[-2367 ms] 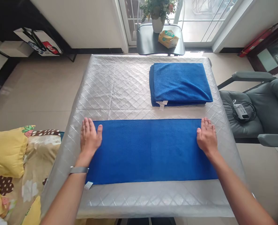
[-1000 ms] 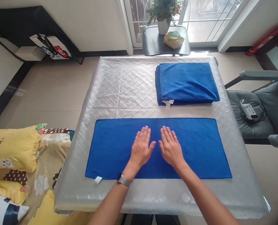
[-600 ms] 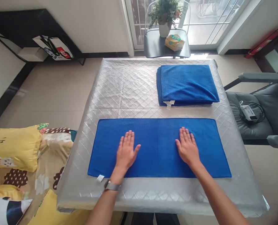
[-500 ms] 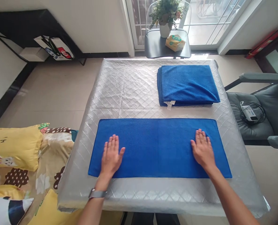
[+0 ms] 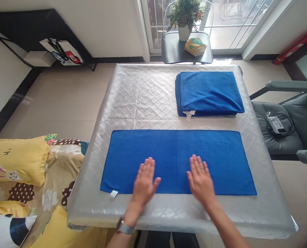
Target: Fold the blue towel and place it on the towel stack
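A blue towel (image 5: 174, 148) lies spread flat across the near part of the table, longer sideways than deep. A small white tag (image 5: 113, 194) sticks out at its near left edge. My left hand (image 5: 144, 181) is over the towel left of its middle, palm down with fingers stretched. On the right of the middle, my right hand (image 5: 200, 179) is also palm down, fingers extended. Neither hand holds anything; whether the palms touch the cloth I cannot tell. Behind, at the far right of the table, rests a stack of folded blue towels (image 5: 210, 91) with white tags.
The table (image 5: 124, 93) has a silver quilted cover. Beyond it a chair (image 5: 169, 51) bears a potted plant (image 5: 184, 32) and a yellow tissue pack (image 5: 195, 47). A grey armchair (image 5: 262, 137) with a cabled white device (image 5: 276, 124) stands right; yellow pillows (image 5: 19, 158) lie left.
Both my hands have slid inward from the towel's two sides toward its middle and a little nearer to me. The white tag at the near left edge now shows.
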Motion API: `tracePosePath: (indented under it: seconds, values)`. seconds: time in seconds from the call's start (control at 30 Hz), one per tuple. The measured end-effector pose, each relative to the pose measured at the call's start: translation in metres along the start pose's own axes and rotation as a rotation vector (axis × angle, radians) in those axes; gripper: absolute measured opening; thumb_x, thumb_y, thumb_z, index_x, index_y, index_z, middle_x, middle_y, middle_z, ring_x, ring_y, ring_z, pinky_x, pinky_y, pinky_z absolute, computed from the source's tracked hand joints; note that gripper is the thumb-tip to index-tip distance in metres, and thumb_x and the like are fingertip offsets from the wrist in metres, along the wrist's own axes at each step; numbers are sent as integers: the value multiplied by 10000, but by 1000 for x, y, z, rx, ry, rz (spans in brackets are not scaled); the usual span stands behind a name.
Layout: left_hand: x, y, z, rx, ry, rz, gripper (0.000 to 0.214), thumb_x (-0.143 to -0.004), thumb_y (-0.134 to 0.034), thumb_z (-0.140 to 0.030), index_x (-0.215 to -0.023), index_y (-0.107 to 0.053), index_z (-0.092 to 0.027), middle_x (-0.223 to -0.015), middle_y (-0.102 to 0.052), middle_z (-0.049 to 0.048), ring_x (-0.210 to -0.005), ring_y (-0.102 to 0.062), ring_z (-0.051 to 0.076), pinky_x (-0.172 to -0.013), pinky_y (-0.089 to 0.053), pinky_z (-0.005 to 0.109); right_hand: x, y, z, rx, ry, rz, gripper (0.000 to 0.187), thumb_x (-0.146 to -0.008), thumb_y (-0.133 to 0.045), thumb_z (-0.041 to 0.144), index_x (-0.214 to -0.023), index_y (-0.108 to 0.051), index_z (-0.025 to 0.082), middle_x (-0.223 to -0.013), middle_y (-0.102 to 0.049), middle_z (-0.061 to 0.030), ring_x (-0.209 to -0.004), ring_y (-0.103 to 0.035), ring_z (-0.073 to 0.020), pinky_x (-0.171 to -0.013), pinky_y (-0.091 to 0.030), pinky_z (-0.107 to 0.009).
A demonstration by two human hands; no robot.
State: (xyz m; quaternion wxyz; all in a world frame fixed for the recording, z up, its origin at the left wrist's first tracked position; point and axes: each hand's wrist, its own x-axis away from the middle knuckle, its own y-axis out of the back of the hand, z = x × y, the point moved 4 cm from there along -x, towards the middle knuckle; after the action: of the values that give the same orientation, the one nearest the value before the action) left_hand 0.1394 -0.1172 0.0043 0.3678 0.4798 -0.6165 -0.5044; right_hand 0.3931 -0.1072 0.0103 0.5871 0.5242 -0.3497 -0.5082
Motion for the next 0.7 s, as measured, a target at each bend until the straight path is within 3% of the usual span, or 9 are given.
tracePosePath:
  seconds: [0.1,0.2,0.3,0.53,0.6,0.7]
  values:
    - [-8,-19,-57,20,-175,80,823,-993,-366,-582,-1605,-42,-138,-1631,-263,107,-1520,-231,240,-1246,-260,436,0,-18,45,-45,61,58,756,-1014,-403,296,-1614,37,168,-1619,-279,-112,-1508,-252,-261,-1225,-248,-477]
    - [-4,-22,-63,-2,-172,103,821,-988,-378,-592,-1605,-62,-153,-1635,-253,91,-1518,-239,229,-1254,-233,428,4,-23,41,-18,33,60,754,-1021,-400,311,-1612,42,160,-1622,-266,-120,-1509,-248,-270,-1225,-229,-489]
    - [12,-14,-24,-60,-46,97,785,-1003,-364,-568,-1607,-57,-172,-1647,-223,95,-1526,-213,244,-1257,-199,467,17,-16,2,38,-46,48,720,-1036,-363,326,-1611,38,161,-1626,-271,-120,-1514,-236,-262,-1230,-206,-490]
    - [80,14,113,-107,373,-58,690,-1043,-251,-491,-1607,-44,-152,-1672,-99,153,-1543,-118,294,-1238,-169,565,83,6,-137,155,-351,6,649,-1049,-228,371,-1613,-16,129,-1660,-175,-132,-1530,-175,-280,-1231,-191,-531]
    - [93,13,135,-85,410,-65,695,-1040,-254,-500,-1607,-58,-148,-1673,-87,162,-1541,-120,305,-1234,-184,563,98,8,-166,144,-400,16,656,-1045,-212,400,-1614,-47,119,-1661,-176,-133,-1527,-187,-280,-1231,-201,-523]
    - [102,11,148,-51,423,-49,701,-1036,-244,-512,-1607,-63,-149,-1674,-82,162,-1541,-117,313,-1230,-197,564,109,11,-187,121,-418,37,662,-1041,-201,422,-1613,-83,112,-1655,-202,-136,-1525,-196,-279,-1229,-219,-517]
